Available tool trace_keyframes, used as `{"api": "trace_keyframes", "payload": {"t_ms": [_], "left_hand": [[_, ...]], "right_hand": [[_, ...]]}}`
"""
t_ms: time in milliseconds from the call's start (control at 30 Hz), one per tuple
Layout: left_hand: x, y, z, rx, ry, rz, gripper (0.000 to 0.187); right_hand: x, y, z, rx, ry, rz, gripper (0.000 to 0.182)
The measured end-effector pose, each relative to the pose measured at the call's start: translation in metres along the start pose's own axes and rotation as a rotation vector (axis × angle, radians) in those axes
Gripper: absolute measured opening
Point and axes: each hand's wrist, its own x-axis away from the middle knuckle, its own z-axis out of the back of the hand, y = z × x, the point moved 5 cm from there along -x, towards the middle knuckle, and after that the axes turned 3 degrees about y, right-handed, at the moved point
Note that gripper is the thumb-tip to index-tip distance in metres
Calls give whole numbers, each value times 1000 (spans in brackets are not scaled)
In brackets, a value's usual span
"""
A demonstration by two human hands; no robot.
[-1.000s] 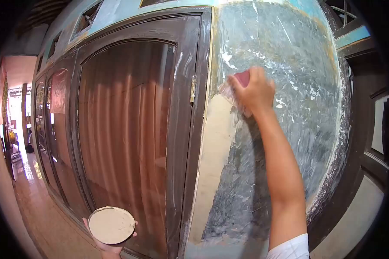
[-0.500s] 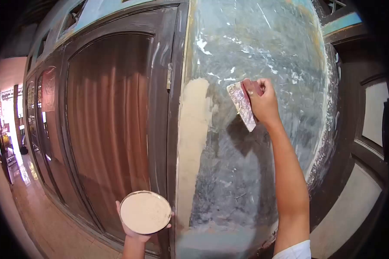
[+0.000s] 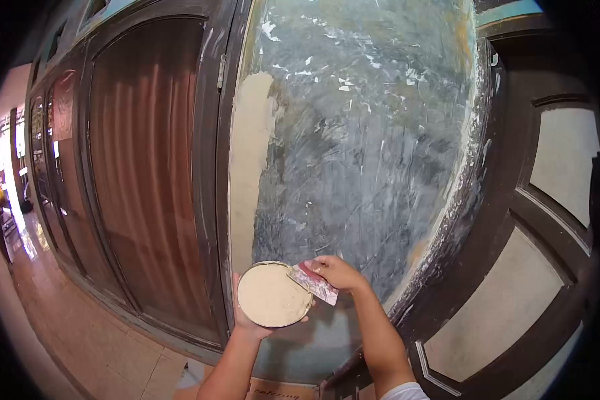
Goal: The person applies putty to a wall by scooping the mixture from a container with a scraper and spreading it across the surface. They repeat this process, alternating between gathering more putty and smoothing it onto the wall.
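Note:
My left hand (image 3: pixel 248 325) holds up a round container of cream-coloured paste (image 3: pixel 273 295), with fingertips showing at its right side. Closed around the red handle of a wide putty scraper (image 3: pixel 319 285), my right hand (image 3: pixel 336 272) is just right of the container. The scraper's blade is smeared with pale residue, and its left corner is at the container's rim. Behind them, a strip of cream paste (image 3: pixel 247 160) runs down the left edge of the grey-blue wall (image 3: pixel 360 160). The rest of that wall has scuffs and white flakes.
On the left stands a dark wooden frame (image 3: pixel 210 167) with a reddish-brown curtain (image 3: pixel 143 160) behind glass. A dark panelled door (image 3: pixel 487 287) is on the right. Tiled floor (image 3: pixel 123 350) shows at the lower left, leading to a bright opening.
My right hand has come down from the upper wall with the scraper, to the container's side. The view has shifted, so the wall and curtain appear further left, and the container further right.

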Motion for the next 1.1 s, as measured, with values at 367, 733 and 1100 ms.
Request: {"api": "trace_keyframes", "payload": {"t_ms": [367,733,1100], "left_hand": [[44,-22,45,21,51,106,105],[79,-8,54,199,35,166,107],[93,37,77,49,211,12,110]], "right_hand": [[49,96,-11,-535,41,-180,40],[59,165,-84,-656,283,-368,36],[117,108,-92,-440,599,110,26]]}}
